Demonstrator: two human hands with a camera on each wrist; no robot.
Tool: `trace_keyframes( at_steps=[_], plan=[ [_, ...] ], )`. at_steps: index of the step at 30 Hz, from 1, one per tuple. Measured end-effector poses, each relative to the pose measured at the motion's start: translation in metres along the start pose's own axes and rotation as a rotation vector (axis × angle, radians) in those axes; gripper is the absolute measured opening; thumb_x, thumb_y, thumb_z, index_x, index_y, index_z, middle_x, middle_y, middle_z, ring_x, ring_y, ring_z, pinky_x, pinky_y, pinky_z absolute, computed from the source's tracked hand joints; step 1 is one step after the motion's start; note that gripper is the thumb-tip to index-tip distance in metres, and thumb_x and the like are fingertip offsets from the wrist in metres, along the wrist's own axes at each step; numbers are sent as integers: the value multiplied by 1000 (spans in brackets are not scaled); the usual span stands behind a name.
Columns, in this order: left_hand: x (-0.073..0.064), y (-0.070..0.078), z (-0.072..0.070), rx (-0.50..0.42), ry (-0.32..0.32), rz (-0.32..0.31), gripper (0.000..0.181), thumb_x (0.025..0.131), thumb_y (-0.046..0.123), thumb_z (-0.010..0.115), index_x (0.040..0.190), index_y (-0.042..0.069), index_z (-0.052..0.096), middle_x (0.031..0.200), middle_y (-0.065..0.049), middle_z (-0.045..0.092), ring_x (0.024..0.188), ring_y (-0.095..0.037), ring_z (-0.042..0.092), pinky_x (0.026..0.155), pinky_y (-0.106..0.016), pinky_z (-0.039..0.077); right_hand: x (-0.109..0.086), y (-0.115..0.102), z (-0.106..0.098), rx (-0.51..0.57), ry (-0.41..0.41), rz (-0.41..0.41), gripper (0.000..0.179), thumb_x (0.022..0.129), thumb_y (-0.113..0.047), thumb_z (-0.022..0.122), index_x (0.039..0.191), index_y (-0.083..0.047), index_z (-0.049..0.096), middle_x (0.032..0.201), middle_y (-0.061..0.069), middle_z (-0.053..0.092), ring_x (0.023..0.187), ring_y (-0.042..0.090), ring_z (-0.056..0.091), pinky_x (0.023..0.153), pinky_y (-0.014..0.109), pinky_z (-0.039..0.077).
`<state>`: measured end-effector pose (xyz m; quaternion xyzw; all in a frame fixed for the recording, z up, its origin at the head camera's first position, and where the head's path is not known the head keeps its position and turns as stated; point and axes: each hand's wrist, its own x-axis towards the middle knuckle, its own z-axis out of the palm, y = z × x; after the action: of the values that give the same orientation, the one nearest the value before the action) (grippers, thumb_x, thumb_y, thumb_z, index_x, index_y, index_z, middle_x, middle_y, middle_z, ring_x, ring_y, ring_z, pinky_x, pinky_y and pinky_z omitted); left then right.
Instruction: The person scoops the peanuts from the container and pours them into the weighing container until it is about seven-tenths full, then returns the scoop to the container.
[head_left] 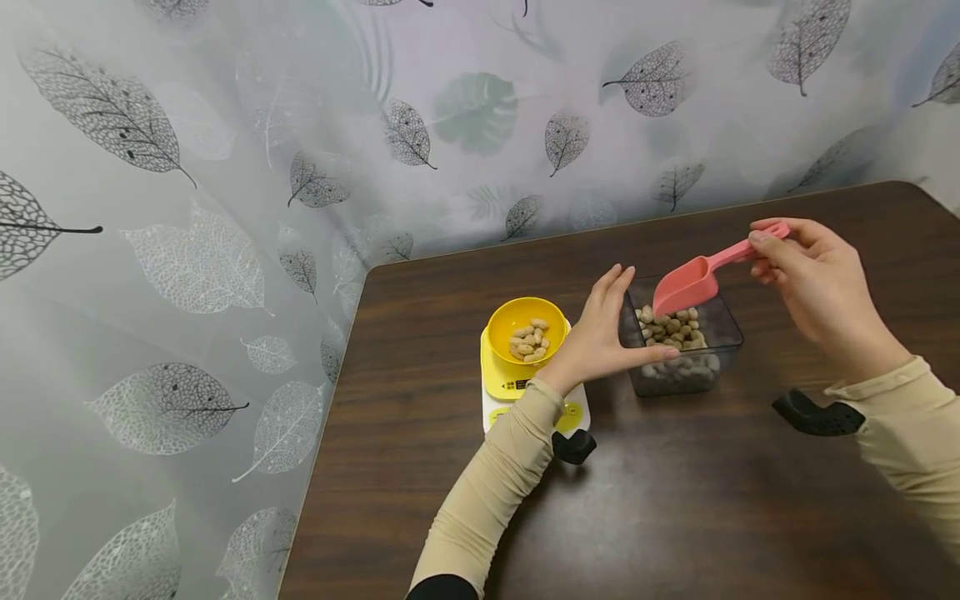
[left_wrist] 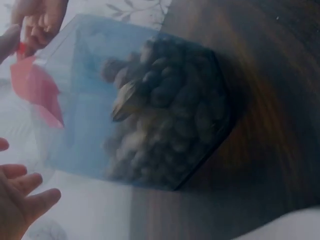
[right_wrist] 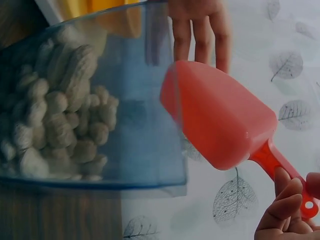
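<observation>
My right hand [head_left: 828, 283] pinches the handle of a pink scoop [head_left: 690, 285], whose tip hangs over the clear, dark-tinted bin [head_left: 726, 321]. Several unshelled peanuts [head_left: 672, 327] fill the lower part of that bin, as the right wrist view also shows. No peanuts show in the scoop [right_wrist: 225, 115]. At the bin's left side is my left hand [head_left: 596, 333], fingers straight and spread, thumb reaching across the front rim. Left of it, a yellow bowl [head_left: 504, 321] holds a small pile of peanuts [head_left: 529, 340] and sits on a yellow-and-white kitchen scale [head_left: 495, 375], partly hidden by my left forearm.
The dark wood-grain table [head_left: 645, 500] carries the scale and bin side by side. Behind it and to the left hangs a pale leaf-patterned curtain [head_left: 480, 150]. Black wrist mounts [head_left: 817, 414] stick out under both sleeves.
</observation>
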<state>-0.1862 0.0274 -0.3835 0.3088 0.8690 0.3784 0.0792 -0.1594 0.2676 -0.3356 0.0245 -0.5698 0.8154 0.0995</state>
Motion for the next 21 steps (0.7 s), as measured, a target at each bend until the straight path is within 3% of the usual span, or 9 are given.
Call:
trace_keyframes(
  at_steps=[10,14,17,21],
  plan=[
    [4,-4,17,22,-28,-64,104,77,56,66,149,32,-5,157,10,-5,146,-10,9,113,-39,31,-1,7,-1,-357,42,-49,19,89,-13,60,108,-15,59,79,-13,66,65,3,55,60,10,44],
    [4,-7,19,-8,-34,-58,104,78,54,66,149,31,-6,157,11,-5,146,-8,6,114,-39,27,-3,6,1,-637,53,-69,19,93,-19,56,112,-20,56,76,-22,62,65,-1,52,56,10,41],
    [3,-8,20,-32,-35,-52,104,79,52,67,149,30,-6,157,10,-4,146,-9,6,115,-38,26,-5,6,3,-885,51,-114,26,95,-26,52,119,-14,53,73,-31,54,64,-5,47,51,14,35],
    [3,-8,19,-53,-25,-53,104,78,49,68,150,29,-5,158,8,-1,146,-10,8,116,-38,25,-8,7,9,-1094,26,-233,35,95,-24,52,123,-3,51,72,-33,47,58,-4,40,47,18,29]
  ],
)
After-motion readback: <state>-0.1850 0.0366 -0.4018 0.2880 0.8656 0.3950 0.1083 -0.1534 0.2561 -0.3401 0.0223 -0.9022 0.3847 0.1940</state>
